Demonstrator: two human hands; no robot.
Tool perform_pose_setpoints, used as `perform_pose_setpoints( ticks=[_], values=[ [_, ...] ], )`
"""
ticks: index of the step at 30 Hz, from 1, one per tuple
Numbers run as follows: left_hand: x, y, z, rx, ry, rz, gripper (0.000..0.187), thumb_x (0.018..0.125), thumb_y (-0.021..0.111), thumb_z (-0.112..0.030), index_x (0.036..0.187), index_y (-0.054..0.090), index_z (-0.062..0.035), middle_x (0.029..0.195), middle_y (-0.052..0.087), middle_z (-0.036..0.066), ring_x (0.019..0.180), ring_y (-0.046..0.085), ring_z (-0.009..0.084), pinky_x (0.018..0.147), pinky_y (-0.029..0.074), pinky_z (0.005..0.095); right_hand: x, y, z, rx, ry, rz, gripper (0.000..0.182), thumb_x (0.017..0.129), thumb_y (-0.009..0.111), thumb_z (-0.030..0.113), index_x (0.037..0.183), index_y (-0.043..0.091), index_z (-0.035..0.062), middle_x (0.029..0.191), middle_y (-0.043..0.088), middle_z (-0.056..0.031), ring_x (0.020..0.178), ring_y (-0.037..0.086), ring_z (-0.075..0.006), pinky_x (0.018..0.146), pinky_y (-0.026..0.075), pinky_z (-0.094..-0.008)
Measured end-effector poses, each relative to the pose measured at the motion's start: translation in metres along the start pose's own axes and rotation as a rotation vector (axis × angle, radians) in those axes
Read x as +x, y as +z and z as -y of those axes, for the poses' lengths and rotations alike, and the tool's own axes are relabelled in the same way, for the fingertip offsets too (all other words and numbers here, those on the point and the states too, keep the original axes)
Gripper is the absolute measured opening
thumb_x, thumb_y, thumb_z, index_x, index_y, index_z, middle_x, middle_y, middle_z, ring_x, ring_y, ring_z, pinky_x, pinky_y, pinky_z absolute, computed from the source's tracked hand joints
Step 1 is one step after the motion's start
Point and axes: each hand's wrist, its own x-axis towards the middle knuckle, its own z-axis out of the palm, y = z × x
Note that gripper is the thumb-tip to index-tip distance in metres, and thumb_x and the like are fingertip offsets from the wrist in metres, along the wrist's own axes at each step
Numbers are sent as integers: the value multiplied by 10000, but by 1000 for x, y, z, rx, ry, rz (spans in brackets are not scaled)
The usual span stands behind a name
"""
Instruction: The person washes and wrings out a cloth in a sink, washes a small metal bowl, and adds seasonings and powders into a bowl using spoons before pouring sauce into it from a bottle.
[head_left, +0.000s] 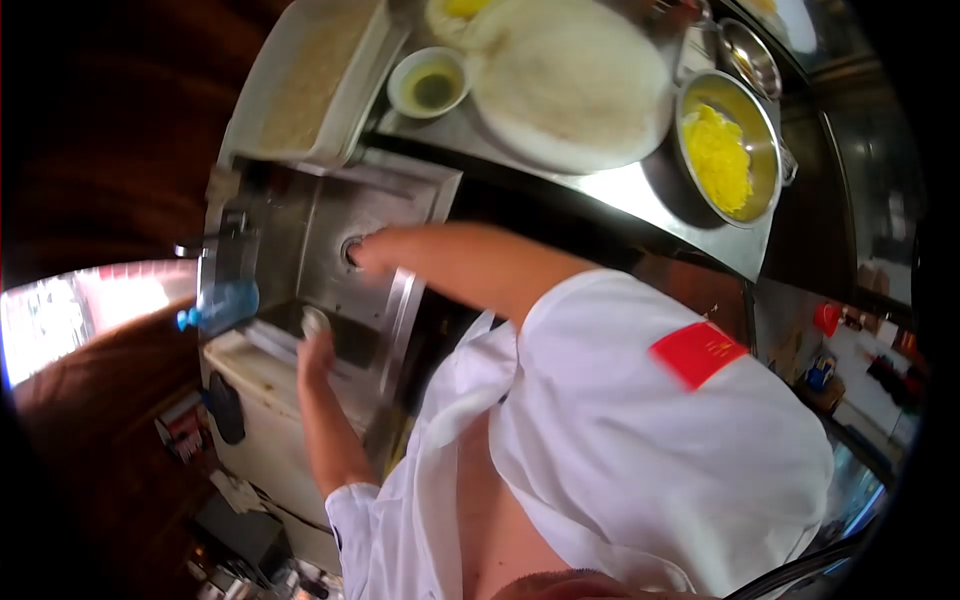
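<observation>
My left hand [315, 356] is over the near side of a steel sink [325, 215]. Its fingers are closed around a small whitish object [314, 322], too blurred to name. My right hand [376, 252] reaches down into the same sink, right at the round drain [352, 252]. Motion smears its fingers, and whatever they may hold does not show. A blue bottle [228, 305] lies tilted at the sink's edge, not far from my left hand.
Beside the sink is a steel counter [625, 195] with a large pale round board [570, 85]. A small white bowl [428, 82] of liquid and a steel pot [770, 150] with yellow shredded food [715, 158] stand there. A translucent bin [310, 80] sits past the sink.
</observation>
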Motion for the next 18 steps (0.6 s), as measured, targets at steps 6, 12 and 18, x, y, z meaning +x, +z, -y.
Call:
perform_pose_setpoints(
  ticks=[6, 12, 18],
  values=[
    [-97, 114, -20, -70, 289, 84, 133, 818, 709, -108, 832, 579, -80, 645, 548, 5, 500, 497, 95, 442, 370, 238, -236, -17, 55, -737, 193, -209, 615, 871, 628, 257, 1449, 454, 139, 1589, 236, -199, 1478, 198, -373, 1166, 150, -624],
    [-207, 317, -145, 225, 769, 455, 523, 901, 700, -192, 1325, 437, -34, 1177, 560, 88, 960, 582, 132, 729, 503, 278, -376, -55, 93, 63, 86, -537, 969, 856, 691, 557, 1484, 282, -58, 1420, 457, -261, 1274, 505, -326, 1062, 414, -360],
    [-309, 459, -220, 681, 1384, 514, 523, 966, 608, -278, 1377, 435, -4, 1313, 498, 227, 1223, 480, 331, 1060, 367, 417, -490, -67, 103, 831, -7, -1257, 576, 925, 660, 428, 1286, 514, 3, 1117, 631, -93, 943, 608, -183, 825, 511, -315]
  ],
)
